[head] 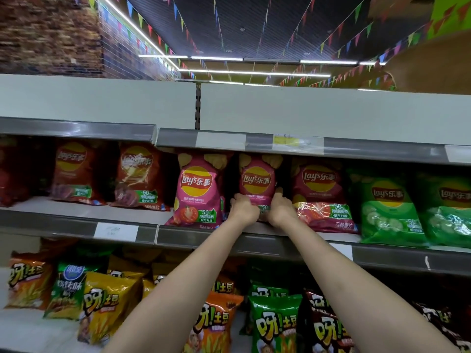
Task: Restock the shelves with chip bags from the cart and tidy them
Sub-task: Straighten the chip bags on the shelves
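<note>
We reach both arms up from the bottom of the frame to the middle shelf (254, 236), where our left hand (243, 207) and right hand (280, 210) meet at the lower end of one pink Lay's bag (257, 179) just right of the frame's centre. Our left hand's fingers curl round the bag's lower left corner and our right hand's fingers curl round its lower right corner, so both hands grip it with the bag pinched between them; it stands upright on the shelf, its top just under the edge of the shelf above (221, 141). Just to the left of it stands a second pink bag (197, 189), nearer the shelf's front edge, and just to the right a third pink bag (321, 192) leans back. Farther right on the same shelf sit two green Lay's bags (390, 210), touching side by side. Toward the left of the frame, well apart from our hands, two brown-red Lay's bags (137, 174) stand in shadow. Below our forearms, on the lower shelf, lie orange, yellow, green and dark bags of potato sticks (275, 324), crowded together and tilted. White price tags (116, 231) sit in the grey shelf rails. At the top of the frame, strings of coloured pennants (339, 29) hang beneath the dark ceiling beside long strip lights (216, 58).
</note>
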Tool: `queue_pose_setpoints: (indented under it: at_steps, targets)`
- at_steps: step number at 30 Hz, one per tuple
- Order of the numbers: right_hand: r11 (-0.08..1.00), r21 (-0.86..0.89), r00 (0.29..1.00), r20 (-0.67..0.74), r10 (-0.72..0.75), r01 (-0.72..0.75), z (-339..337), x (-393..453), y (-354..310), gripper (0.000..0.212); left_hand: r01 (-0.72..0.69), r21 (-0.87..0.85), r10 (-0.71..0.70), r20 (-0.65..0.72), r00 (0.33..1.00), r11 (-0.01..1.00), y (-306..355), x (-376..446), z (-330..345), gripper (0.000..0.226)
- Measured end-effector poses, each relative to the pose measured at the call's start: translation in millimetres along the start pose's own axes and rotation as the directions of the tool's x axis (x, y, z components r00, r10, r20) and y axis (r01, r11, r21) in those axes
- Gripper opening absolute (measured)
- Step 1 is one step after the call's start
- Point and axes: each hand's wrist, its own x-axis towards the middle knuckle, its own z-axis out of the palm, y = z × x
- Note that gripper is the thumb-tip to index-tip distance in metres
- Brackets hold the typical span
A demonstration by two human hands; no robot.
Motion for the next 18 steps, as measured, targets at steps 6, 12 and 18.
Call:
queue_pose_setpoints:
  at_steps: [6, 12, 18]
  targets:
    - [0.999, 0.026, 0.997, 0.06, -0.039, 0.037, -17.3, -13.0, 4.4, 0.069, -0.013, -0.079, 0.011, -0.025, 1.0, 0.997, -8.7, -6.3, -12.0, 0.052]
    - [0.989, 0.09, 0.993, -0.034, -0.114, 0.116, -46.6, -31.8, 22.8, 0.071, -0.094, 0.008, 0.095, -0.074, 0.993, 0.996, 9.6, -34.0, -1.2, 0.072]
    - [0.994, 0.062, 0.99, -0.116, -0.085, 0.093, -81.8, -42.2, 73.4, 0.051, -0.239, 0.127, 0.255, -0.129, 0.958, 0.963, 35.7, -60.7, 27.8, 0.061]
